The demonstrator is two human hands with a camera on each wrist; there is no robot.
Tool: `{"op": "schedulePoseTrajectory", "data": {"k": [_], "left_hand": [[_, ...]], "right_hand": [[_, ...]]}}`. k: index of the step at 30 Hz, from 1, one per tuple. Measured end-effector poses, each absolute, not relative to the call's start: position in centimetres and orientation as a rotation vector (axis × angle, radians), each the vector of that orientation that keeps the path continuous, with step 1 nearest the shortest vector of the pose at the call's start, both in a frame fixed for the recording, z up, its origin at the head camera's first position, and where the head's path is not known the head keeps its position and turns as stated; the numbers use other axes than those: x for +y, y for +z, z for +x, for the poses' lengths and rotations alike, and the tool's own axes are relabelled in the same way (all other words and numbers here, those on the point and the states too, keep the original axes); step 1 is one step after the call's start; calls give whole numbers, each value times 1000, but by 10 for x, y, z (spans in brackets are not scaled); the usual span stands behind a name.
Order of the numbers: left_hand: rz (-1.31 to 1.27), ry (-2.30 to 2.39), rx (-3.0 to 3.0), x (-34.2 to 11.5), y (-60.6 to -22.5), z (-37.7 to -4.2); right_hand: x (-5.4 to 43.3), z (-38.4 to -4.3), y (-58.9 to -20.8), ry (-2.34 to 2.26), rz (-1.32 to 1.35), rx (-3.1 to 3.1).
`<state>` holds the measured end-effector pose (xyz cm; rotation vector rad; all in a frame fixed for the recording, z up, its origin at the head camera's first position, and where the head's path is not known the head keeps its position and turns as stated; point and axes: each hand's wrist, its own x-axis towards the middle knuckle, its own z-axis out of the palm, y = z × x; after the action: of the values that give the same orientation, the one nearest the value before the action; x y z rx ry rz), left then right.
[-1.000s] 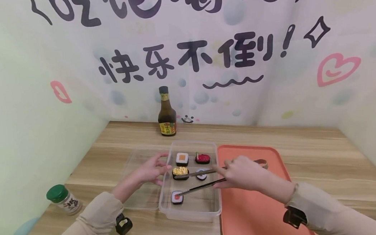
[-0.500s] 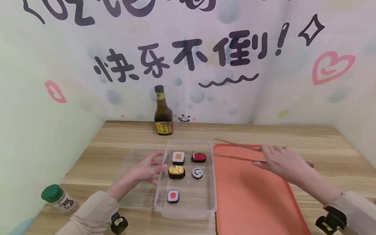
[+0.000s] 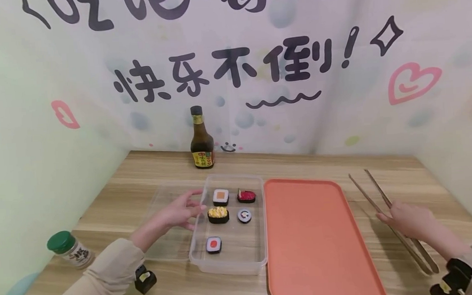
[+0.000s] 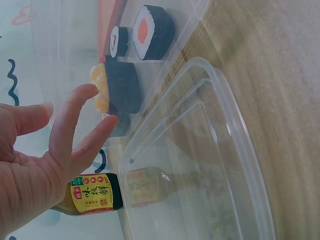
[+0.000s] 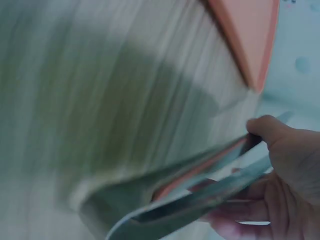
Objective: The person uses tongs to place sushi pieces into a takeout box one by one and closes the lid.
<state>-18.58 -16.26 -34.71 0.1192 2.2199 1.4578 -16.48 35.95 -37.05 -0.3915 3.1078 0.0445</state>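
Observation:
My left hand is at the left wall of a clear plastic container, fingers spread and lightly bent. Inside lie several sushi pieces: one topped with yellow, a square one with an orange centre, one with red topping, a small round roll and a red-centred roll. Off to the right, my right hand grips metal tongs around their middle. The tongs' tips point toward the wall, spread apart, nothing between them. In the right wrist view, the tongs' bent end is blurred.
An orange tray lies between the container and the tongs. A clear lid is left of the container. A sauce bottle stands by the back wall; a green-capped seasoning jar is at the left edge.
My right hand has carried the tongs from over the container, across the tray, to the table on the right. My left hand stays by the container wall. The view has shifted slightly.

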Motion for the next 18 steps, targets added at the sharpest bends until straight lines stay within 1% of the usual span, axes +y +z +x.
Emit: {"op": "schedulePoseTrajectory", "data": {"k": [2, 10, 18], "left_hand": [[132, 1459, 2218, -164, -347, -186], [125, 1427, 2235, -164, -347, -186], [103, 1426, 2249, -167, -348, -187]], "right_hand": [[365, -167, -372, -53, -301, 2950], [376, -175, -378, -281, -229, 2731], [368, -181, -373, -308, -160, 2667]]}}
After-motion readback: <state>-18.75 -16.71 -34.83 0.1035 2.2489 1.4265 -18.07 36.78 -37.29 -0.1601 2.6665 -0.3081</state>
